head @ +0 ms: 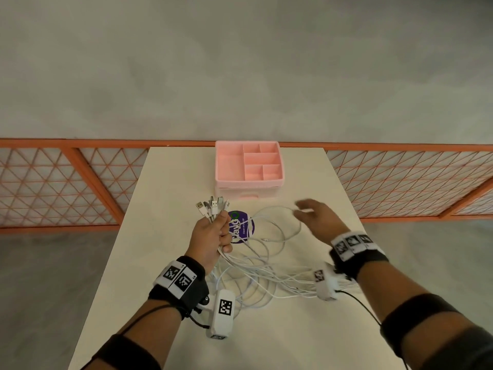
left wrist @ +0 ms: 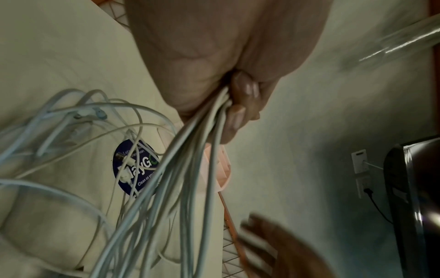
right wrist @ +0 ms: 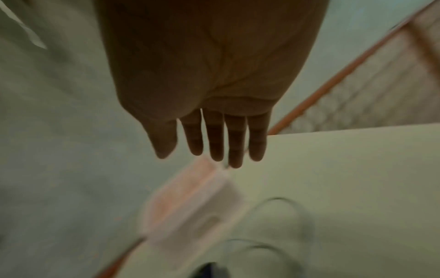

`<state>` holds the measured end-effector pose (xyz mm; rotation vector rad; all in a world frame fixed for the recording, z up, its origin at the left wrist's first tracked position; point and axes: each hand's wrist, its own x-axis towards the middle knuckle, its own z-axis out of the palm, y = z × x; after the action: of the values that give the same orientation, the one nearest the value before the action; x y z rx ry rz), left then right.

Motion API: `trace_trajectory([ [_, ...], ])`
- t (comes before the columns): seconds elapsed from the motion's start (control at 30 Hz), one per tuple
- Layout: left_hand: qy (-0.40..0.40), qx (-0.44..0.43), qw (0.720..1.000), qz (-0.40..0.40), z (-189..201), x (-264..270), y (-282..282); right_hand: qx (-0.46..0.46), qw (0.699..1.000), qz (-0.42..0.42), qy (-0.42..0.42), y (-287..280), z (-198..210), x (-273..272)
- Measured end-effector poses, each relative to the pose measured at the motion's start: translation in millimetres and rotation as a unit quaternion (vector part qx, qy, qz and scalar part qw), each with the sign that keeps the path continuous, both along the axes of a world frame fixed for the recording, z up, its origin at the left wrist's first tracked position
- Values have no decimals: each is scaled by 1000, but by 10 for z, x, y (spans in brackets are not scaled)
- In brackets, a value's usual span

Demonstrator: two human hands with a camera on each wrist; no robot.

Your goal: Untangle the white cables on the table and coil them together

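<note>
Several plug ends are bunched in my left hand [head: 210, 237]; white cables [head: 266, 252] trail tangled (untangling underway). My right hand [head: 317, 218] hovers empty, fingers straight, and must next catch a loop.

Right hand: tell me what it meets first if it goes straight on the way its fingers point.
Probably the pink organizer: the open right hand points at it above the table in the blurred wrist view. Depth is unclear.
</note>
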<state>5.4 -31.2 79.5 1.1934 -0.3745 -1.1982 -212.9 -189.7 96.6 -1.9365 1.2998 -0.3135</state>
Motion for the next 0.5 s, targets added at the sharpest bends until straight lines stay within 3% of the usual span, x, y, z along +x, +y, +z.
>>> trace_trajectory([
  [0.1, -28, 3, 999, -17, 55, -74, -10, -5, 989, 94, -109, 350, 377, 668],
  [0.27, -193, 20, 978, -75, 118, -132, -43, 10, 979, 175, -100, 774, 494, 1352],
  [0.37, -166, 4, 981, -101, 113, -71, 14, -36, 985, 142, -94, 755, 427, 1486],
  [0.5, -107, -33, 984, -136, 106, -6, 79, -15, 981, 124, -150, 709, 374, 1458],
])
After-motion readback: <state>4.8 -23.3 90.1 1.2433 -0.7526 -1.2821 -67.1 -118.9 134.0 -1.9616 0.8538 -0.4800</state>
